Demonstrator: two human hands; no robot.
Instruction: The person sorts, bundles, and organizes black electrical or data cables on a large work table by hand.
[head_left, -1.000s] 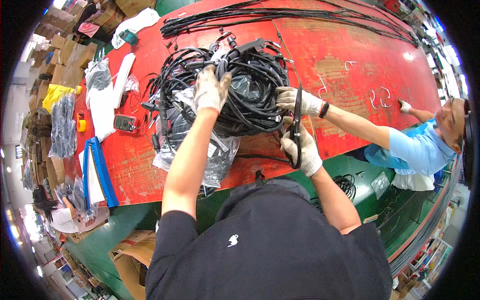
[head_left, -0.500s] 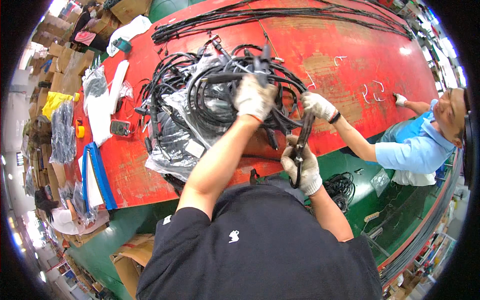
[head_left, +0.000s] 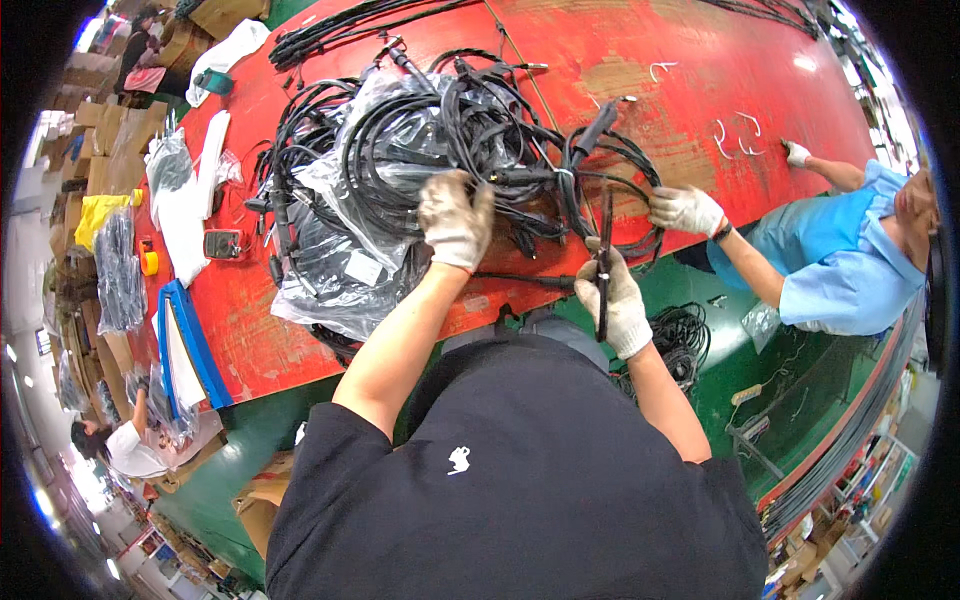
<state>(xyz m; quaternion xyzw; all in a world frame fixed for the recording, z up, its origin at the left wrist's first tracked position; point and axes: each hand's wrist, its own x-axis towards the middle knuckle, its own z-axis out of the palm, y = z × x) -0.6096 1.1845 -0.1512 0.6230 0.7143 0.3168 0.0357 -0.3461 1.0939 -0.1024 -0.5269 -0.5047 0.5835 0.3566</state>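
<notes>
My left hand [head_left: 455, 222], in a white work glove, is over the near side of a heap of coiled black cables [head_left: 385, 150]. Its thumb stands apart from the fingers, and I see nothing gripped in it. My right hand [head_left: 618, 308], gloved too, is closed around a length of black cable [head_left: 604, 270] held upright at the table's near edge. Beyond it lies a cable coil [head_left: 640, 165] bound with a white tie [head_left: 565, 183]. A co-worker's gloved hand [head_left: 686, 210] touches that coil's right side. Clear plastic bags [head_left: 345, 290] lie under and among the heap.
The red table [head_left: 270, 345] carries a meter [head_left: 226, 245], a blue-edged folder [head_left: 195, 345], yellow tape [head_left: 149, 258] and white ties [head_left: 740, 135]. Long straight cables [head_left: 350, 25] lie at the far side. On the green floor, more coiled cable [head_left: 680, 340] sits right of me. The co-worker [head_left: 840, 255] stands at right.
My left hand has come down and left off the bundle. The bound coil now lies farther right, spread open. The co-worker's hand has shifted right, and my right hand slightly right.
</notes>
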